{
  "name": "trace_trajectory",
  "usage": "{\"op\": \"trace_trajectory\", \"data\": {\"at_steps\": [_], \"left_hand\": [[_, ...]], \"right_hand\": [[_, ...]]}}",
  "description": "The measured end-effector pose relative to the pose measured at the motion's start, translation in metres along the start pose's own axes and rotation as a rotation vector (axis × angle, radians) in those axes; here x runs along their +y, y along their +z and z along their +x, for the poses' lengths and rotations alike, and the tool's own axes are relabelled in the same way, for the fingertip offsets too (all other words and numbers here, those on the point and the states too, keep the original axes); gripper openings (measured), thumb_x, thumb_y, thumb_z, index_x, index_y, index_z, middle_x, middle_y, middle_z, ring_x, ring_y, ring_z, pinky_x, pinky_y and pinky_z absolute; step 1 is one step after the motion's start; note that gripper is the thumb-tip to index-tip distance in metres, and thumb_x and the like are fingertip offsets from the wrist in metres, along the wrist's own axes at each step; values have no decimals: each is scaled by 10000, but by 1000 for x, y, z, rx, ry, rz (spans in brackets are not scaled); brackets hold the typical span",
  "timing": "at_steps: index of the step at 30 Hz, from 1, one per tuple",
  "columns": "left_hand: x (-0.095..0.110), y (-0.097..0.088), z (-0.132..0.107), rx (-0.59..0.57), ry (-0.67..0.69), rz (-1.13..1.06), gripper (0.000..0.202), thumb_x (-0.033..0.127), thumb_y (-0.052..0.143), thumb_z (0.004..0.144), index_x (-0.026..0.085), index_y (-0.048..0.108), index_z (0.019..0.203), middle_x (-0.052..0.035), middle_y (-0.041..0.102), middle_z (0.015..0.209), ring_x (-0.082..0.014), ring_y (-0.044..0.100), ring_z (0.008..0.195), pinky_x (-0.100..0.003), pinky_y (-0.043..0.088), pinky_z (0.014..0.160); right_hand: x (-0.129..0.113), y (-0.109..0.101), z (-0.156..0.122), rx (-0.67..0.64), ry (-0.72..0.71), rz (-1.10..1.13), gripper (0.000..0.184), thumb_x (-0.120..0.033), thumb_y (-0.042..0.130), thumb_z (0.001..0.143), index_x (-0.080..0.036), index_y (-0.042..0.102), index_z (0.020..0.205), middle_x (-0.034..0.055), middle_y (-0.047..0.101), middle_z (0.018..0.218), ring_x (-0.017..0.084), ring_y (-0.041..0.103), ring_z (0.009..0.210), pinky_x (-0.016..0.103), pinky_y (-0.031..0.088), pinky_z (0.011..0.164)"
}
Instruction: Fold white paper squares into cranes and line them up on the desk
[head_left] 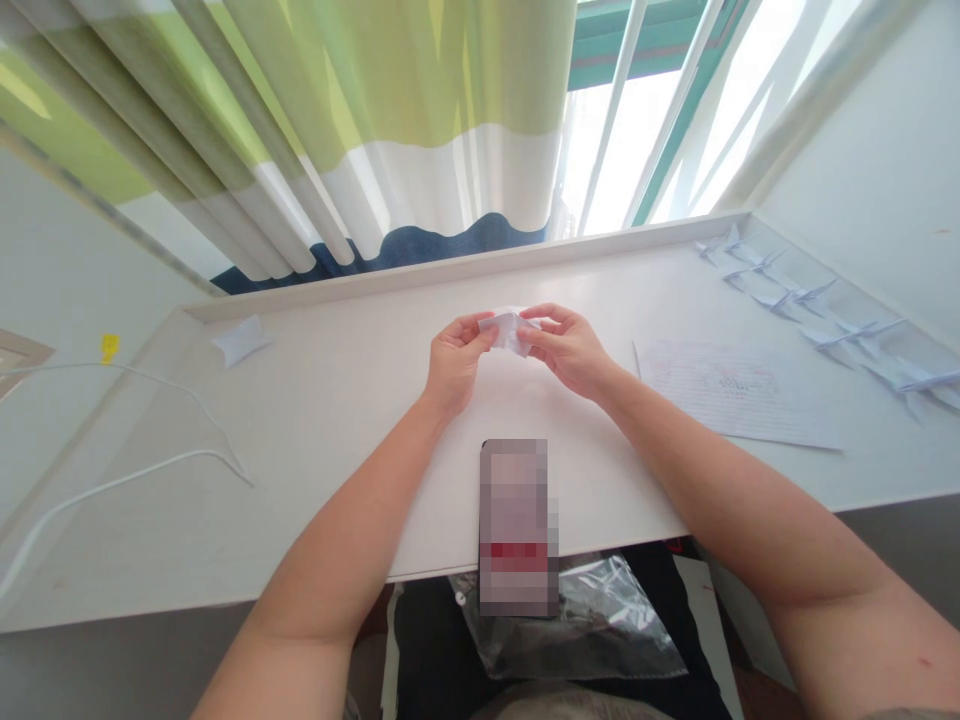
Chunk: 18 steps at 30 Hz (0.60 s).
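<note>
A small piece of folded white paper (510, 332) is held up over the white desk between my two hands. My left hand (459, 362) pinches its left side between thumb and fingers. On the other side, my right hand (566, 345) grips the right end with thumb and fingertips. The paper shows creases and a bent shape; part of it is hidden behind my fingers. Below my hands, at the desk's front edge, lies a phone (516, 525) whose screen is blurred out.
Several folded white paper pieces (780, 280) stand along the right wall. Lined sheets (735, 395) lie right of my arm. Another folded paper (241, 342) rests far left, near a white cable (187, 458). A clear plastic bag (592, 620) lies on my lap. Behind the desk (330, 400) hangs a curtain (450, 120).
</note>
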<state>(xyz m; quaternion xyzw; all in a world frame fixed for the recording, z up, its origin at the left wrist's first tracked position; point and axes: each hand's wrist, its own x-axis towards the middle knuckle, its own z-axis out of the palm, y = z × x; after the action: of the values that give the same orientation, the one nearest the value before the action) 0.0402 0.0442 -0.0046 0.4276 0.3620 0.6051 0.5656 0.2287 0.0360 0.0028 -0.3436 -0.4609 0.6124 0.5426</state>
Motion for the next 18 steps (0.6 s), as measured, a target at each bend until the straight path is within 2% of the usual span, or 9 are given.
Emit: {"op": "trace_trajectory", "data": {"at_steps": [5,8,11,15,18], "left_hand": [[0,0,0,-17,-37,-41,230,249,1012,759,224,850,921,11,801,826,-118,684,775,-290,543,793],[-2,0,-2,-52,-55,-29,302,307,1026,771,219,849,1000,-14,826,893,-144,728,824,-316,573,828],[-4,1,-4,-65,-40,2,379,379,1057,737,201,841,992,-31,830,886,-163,751,825,-328,589,832],[-2,3,-5,-44,-24,39,398,426,1065,712,204,831,945,-22,818,843,-152,737,783,-307,576,784],[1,4,-5,-23,-41,70,350,396,1059,715,225,836,924,-1,798,809,-109,665,711,-252,499,669]], "right_hand": [[0,3,-2,-10,-3,-3,531,-555,1080,655,-267,776,981,21,791,948,200,738,880,452,635,882],[0,3,-2,-4,-24,-35,522,-582,1064,676,-268,784,986,17,788,928,200,731,865,449,640,868],[1,1,0,27,-76,-96,526,-630,1049,680,-252,817,963,23,788,888,189,709,814,423,629,826],[4,-3,3,44,-172,-215,504,-678,995,745,-247,846,959,27,773,848,190,679,772,416,609,788],[7,-6,4,52,-269,-381,406,-654,908,867,-270,848,984,46,787,959,238,718,905,471,624,881]]}}
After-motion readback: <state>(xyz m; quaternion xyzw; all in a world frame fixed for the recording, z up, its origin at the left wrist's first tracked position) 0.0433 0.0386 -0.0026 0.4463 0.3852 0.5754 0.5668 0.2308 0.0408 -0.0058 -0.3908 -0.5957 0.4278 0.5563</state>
